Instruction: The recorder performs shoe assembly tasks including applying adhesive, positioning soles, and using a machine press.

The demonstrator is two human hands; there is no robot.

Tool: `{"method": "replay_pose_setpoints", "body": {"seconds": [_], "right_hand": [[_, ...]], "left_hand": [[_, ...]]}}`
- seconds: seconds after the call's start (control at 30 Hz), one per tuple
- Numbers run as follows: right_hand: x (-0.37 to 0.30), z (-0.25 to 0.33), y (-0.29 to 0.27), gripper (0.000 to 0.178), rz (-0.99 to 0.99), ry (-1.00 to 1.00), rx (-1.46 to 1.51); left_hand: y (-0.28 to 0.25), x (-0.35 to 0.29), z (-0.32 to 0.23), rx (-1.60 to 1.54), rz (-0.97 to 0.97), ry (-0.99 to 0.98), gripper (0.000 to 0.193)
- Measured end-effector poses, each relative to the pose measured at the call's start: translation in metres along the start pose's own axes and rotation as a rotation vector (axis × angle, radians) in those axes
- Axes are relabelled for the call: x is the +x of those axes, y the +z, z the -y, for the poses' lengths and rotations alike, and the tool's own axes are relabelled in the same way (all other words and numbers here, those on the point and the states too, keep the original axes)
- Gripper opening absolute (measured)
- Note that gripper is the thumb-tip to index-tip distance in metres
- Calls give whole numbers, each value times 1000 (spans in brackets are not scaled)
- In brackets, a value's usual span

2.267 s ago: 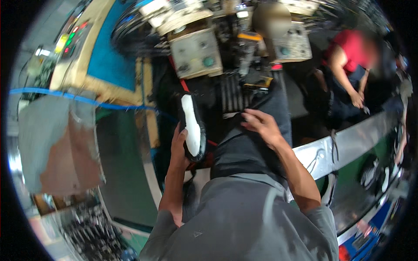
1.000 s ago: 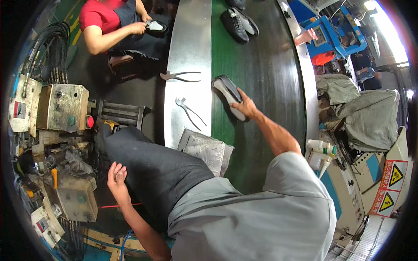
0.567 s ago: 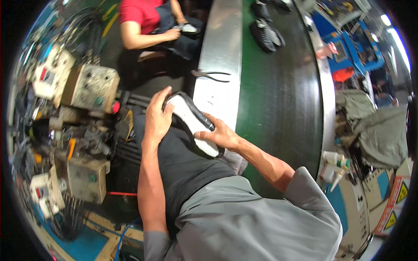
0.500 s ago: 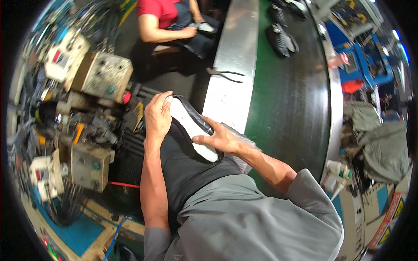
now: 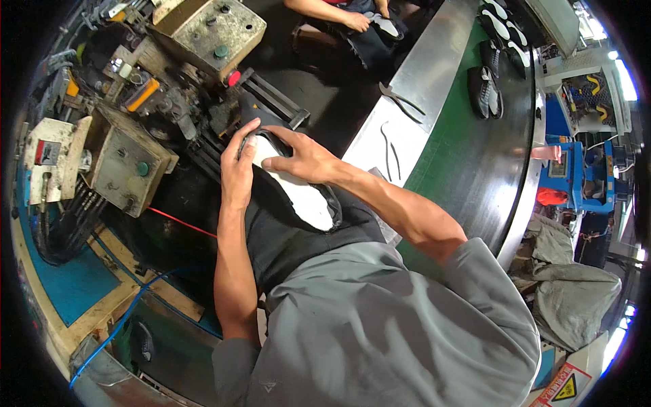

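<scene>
Sole side up over my lap lies a black shoe upper (image 5: 308, 203), its white bottom showing and its dark edge wrapped round the rim. My left hand (image 5: 239, 166) is closed round the far end of this shoe from the left. From the right, my right hand (image 5: 302, 157) grips the same end, its thumb pressed on the white bottom and its fingers over the dark edge. The fingers partly hide that end. The near end rests close to my dark trousers.
Pliers (image 5: 403, 103) and a thin curved tool (image 5: 391, 150) lie on the metal ledge (image 5: 424, 85). Beyond it, several shoes (image 5: 483, 93) stand on the green conveyor belt (image 5: 451, 146). Machine control boxes (image 5: 210, 37) crowd the left. A co-worker's hands (image 5: 359, 22) hold another shoe ahead.
My right hand has moved from the shoe's near part to its far end, beside my left hand. The view has turned; the ledge and machines appear shifted.
</scene>
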State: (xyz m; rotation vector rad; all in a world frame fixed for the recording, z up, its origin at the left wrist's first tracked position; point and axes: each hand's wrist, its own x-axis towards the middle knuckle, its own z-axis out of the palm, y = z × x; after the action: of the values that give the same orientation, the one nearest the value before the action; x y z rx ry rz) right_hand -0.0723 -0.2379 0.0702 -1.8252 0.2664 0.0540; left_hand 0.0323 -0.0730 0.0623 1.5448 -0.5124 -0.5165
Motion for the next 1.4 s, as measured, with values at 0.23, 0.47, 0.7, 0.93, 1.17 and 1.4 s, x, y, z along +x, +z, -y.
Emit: {"method": "replay_pose_setpoints", "body": {"seconds": [0.23, 0.47, 0.7, 0.93, 1.17, 1.4], "right_hand": [[-2, -12, 13, 80, -130, -34, -131], [-11, -21, -12, 78, 51, 115, 544], [-13, -35, -15, 69, -12, 125, 461], [-19, -20, 1, 45, -238, -5, -340], [-44, -46, -22, 65, -29, 335, 526], [-149, -5, -31, 112, -45, -14, -96]], "left_hand": [[9, 3, 43, -5, -29, 109, 31], [16, 10, 33, 30, 66, 190, 36], [26, 14, 21, 57, 132, 211, 34], [38, 15, 31, 234, 92, 109, 27], [38, 31, 42, 107, -14, -184, 26], [20, 32, 80, -329, -280, -385, 29]]}}
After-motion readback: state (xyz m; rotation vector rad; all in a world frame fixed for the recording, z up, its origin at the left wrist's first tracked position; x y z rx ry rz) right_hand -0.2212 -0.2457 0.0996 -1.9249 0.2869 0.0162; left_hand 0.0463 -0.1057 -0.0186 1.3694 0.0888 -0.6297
